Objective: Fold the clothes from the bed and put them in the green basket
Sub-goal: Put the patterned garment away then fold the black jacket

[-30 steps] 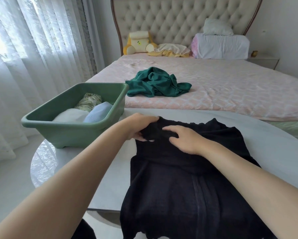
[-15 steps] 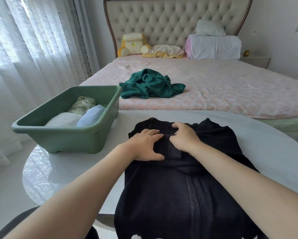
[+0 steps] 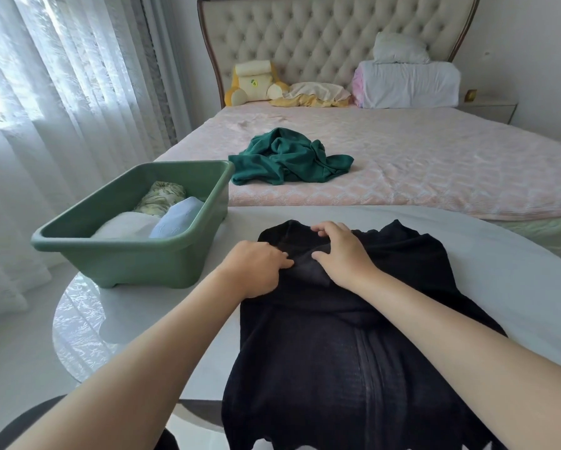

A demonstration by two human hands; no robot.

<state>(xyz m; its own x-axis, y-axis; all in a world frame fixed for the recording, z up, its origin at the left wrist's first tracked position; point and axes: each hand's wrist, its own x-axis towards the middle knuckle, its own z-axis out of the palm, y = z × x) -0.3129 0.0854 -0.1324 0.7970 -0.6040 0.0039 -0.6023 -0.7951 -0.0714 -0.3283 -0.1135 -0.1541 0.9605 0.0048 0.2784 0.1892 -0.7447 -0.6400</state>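
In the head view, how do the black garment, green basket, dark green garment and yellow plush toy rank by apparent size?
black garment
green basket
dark green garment
yellow plush toy
Nearness enlarges the first two; true sizes unsure.

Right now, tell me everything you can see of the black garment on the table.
The black garment looks like thin knit with a central vertical seam. It lies spread on the white table, its hem hanging over the near edge. The left hand and right hand grip bunched fabric near its neckline.
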